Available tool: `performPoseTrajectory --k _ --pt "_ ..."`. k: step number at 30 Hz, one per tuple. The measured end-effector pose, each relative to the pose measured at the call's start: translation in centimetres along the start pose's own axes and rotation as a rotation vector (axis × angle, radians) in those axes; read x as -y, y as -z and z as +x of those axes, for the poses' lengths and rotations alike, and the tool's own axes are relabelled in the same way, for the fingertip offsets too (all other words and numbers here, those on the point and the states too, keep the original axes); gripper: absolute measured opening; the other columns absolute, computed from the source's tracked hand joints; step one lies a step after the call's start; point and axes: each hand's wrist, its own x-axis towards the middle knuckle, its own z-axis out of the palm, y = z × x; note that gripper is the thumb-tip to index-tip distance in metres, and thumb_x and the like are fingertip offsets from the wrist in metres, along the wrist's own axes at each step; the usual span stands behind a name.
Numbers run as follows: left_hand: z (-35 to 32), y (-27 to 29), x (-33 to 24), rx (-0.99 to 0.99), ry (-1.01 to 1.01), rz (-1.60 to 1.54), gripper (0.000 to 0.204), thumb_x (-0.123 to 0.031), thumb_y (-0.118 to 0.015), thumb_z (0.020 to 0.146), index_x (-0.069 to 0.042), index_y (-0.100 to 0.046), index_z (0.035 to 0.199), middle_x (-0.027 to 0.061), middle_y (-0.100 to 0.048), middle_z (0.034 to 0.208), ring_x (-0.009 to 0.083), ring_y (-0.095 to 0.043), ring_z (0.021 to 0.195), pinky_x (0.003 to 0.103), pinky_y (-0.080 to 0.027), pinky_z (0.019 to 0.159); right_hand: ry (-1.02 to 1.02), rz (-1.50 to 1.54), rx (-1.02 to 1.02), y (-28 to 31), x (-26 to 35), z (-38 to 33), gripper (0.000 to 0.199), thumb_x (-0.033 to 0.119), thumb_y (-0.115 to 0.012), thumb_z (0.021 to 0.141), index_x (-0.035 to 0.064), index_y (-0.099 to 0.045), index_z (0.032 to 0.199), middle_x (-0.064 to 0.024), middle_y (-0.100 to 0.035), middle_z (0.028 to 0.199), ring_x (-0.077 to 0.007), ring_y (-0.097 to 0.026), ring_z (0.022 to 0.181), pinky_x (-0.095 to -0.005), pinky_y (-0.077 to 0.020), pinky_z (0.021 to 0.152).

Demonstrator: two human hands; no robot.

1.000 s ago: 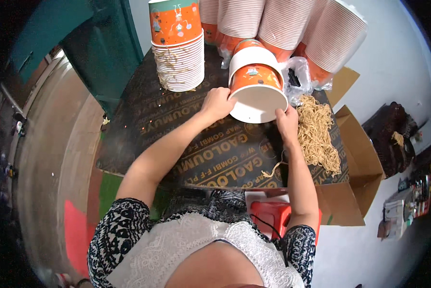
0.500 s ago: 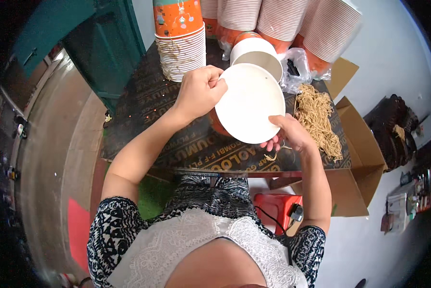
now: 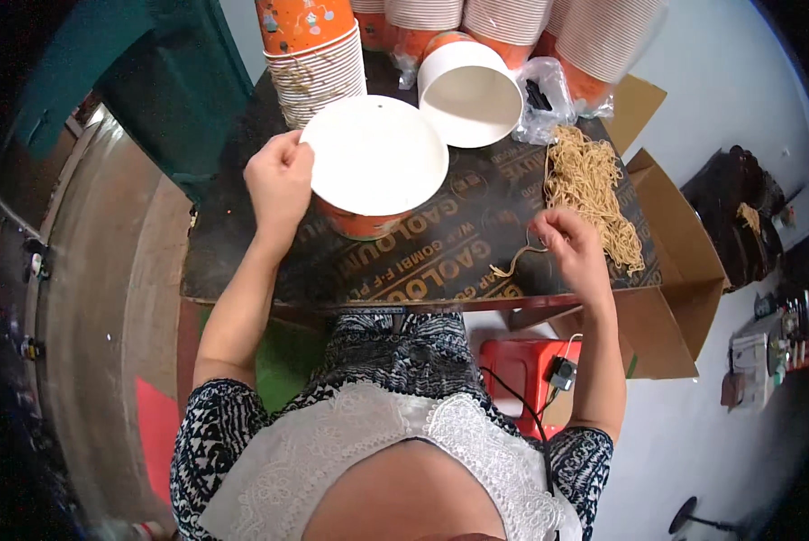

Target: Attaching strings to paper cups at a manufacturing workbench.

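My left hand (image 3: 280, 185) is closed at the left edge of a white round lid (image 3: 382, 153) with a small hole near its far rim. The lid sits over an orange paper bucket (image 3: 364, 224), whose lower side shows beneath it. My right hand (image 3: 569, 252) is apart from the lid, over the right of the table, with thumb and fingers drawn together; what they hold, if anything, is too small to make out. Beside those fingers runs a loose tan cord (image 3: 512, 263). A pile of tan cords (image 3: 594, 194) lies just beyond.
Another white-lined bucket (image 3: 472, 95) lies tipped behind the lid. Stacked orange buckets (image 3: 314, 77) stand back left, with more wrapped stacks (image 3: 612, 36) behind. A clear plastic bag (image 3: 548, 99) lies near the cords. An open cardboard box (image 3: 675, 243) adjoins the dark table's right edge.
My right hand has let go of the lid and moved to the right. My left hand has brought the lid left, and more of the orange bucket shows underneath. The view has shifted slightly.
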Motion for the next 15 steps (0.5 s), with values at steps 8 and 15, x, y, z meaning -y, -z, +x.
performPoseTrajectory --k 8,15 --pt "-4.7 2.5 -0.6 0.014 0.166 -0.084 0.026 -0.013 -0.053 0.096 0.007 -0.069 0.1 0.0015 -0.064 0.079 0.0055 -0.052 0.07 0.023 -0.044 0.065 0.098 -0.426 -0.24 1.0 -3.0 -3.5 0.008 -0.001 -0.064 0.083 -0.0003 -0.065 0.091 -0.0148 -0.061 0.089 -0.0331 -0.056 0.09 -0.0391 -0.0453 0.081" --pt "-8.9 2.9 -2.3 0.094 0.125 -0.263 0.032 -0.015 -0.045 0.1 0.004 -0.065 0.084 0.0061 -0.065 0.079 0.0097 -0.057 0.067 0.024 -0.045 0.062 0.267 -0.764 -0.214 1.3 -3.4 -1.0 0.01 0.001 -0.065 0.083 0.0025 -0.067 0.092 -0.0155 -0.059 0.087 -0.0343 -0.053 0.087 -0.0408 -0.0433 0.078"
